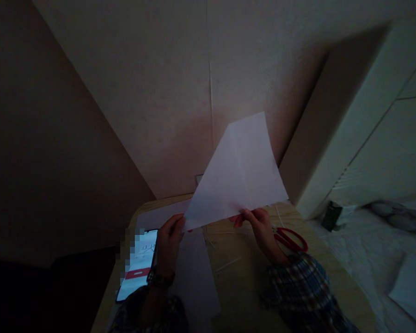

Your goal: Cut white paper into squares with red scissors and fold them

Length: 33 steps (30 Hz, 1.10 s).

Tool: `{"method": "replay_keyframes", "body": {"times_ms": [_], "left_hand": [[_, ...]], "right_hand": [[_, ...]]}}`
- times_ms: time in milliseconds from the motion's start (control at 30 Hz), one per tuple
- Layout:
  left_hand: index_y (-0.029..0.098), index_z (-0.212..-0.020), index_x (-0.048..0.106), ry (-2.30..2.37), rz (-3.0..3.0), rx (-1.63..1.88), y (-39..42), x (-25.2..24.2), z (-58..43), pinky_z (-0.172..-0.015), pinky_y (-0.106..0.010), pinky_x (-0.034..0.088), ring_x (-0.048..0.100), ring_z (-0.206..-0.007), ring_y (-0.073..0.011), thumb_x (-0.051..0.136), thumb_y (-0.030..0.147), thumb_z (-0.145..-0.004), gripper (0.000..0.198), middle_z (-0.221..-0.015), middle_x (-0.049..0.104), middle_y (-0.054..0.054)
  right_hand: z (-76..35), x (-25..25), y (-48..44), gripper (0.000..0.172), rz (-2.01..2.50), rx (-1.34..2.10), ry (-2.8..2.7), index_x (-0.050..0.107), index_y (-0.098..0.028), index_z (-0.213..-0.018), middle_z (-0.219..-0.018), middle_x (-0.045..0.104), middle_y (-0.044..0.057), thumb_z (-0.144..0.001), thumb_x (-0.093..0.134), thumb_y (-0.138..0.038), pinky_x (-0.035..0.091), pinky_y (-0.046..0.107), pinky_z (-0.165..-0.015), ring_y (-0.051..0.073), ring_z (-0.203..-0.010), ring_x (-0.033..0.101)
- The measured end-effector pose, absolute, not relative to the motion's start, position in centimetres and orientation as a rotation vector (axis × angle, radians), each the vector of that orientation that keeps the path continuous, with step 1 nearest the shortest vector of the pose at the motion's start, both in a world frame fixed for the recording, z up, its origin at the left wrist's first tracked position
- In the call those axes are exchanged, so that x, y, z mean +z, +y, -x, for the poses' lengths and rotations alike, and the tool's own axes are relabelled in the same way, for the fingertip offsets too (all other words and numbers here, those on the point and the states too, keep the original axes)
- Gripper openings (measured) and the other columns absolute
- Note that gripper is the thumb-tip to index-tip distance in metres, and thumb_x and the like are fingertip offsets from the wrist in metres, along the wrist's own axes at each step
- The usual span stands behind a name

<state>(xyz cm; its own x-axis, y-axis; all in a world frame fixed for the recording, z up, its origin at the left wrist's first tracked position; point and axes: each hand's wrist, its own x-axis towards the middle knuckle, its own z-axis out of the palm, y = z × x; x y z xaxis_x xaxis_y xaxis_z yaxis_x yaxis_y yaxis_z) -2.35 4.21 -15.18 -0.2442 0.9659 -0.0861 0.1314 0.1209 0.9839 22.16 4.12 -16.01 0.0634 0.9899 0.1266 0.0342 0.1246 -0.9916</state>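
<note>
Between my two hands a white sheet of paper (241, 171) is held up above the table, slanting away toward the wall, with a faint crease running down its middle. My left hand (169, 236) pinches its lower left corner. Along the lower edge, right of the middle, my right hand (254, 225) grips it between thumb and fingers. Red-handled scissors (291, 240) lie beside my right wrist, their blades partly hidden. More white paper (196, 277) lies flat under my left arm.
A phone (138, 263) with a lit screen lies at the table's left edge. Thin white strips (228, 264) are scattered on the wooden table (242, 286). The wall rises behind it. At right, a small dark green box (332, 216) rests on a pale quilted surface (370, 245).
</note>
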Motion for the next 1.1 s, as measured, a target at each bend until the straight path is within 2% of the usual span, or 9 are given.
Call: {"method": "replay_keyframes", "body": {"times_ms": [367,933,1100], "left_hand": [[0.016,-0.117,0.062,1.521,-1.107,1.271,4.20,-15.06,2.48,-0.077,-0.040,0.059,0.068,-0.093,-0.0212,0.063,0.034,-0.094,0.030,-0.114,0.067,-0.008],[0.015,-0.112,0.064,1.454,-1.130,1.272,4.25,-15.30,2.56,-0.073,-0.037,0.059,0.068,-0.086,-0.0190,0.063,0.033,-0.094,0.026,-0.107,0.068,-0.006],[0.014,-0.099,0.066,1.428,-1.099,1.354,3.99,-14.54,2.48,-0.065,-0.031,0.056,0.066,-0.076,-0.0154,0.067,0.033,-0.091,0.021,-0.095,0.069,-0.003]], "right_hand": [[-22.44,-16.57,4.36,0.025,1.102,1.056,-1.161,0.065,-0.021,-0.117,-0.119,0.067,0.008,-0.099,0.057,-0.037,0.058,0.039,-0.082,0.020,-0.095,0.067],[-22.60,-16.95,4.74,0.028,1.087,1.021,-1.076,0.063,-0.020,-0.122,-0.124,0.065,0.009,-0.098,0.059,-0.035,0.057,0.042,-0.085,0.022,-0.101,0.067],[-22.43,-16.45,4.53,0.026,1.097,0.996,-1.097,0.065,-0.019,-0.117,-0.118,0.067,0.008,-0.099,0.059,-0.036,0.058,0.040,-0.083,0.020,-0.095,0.068]]}}
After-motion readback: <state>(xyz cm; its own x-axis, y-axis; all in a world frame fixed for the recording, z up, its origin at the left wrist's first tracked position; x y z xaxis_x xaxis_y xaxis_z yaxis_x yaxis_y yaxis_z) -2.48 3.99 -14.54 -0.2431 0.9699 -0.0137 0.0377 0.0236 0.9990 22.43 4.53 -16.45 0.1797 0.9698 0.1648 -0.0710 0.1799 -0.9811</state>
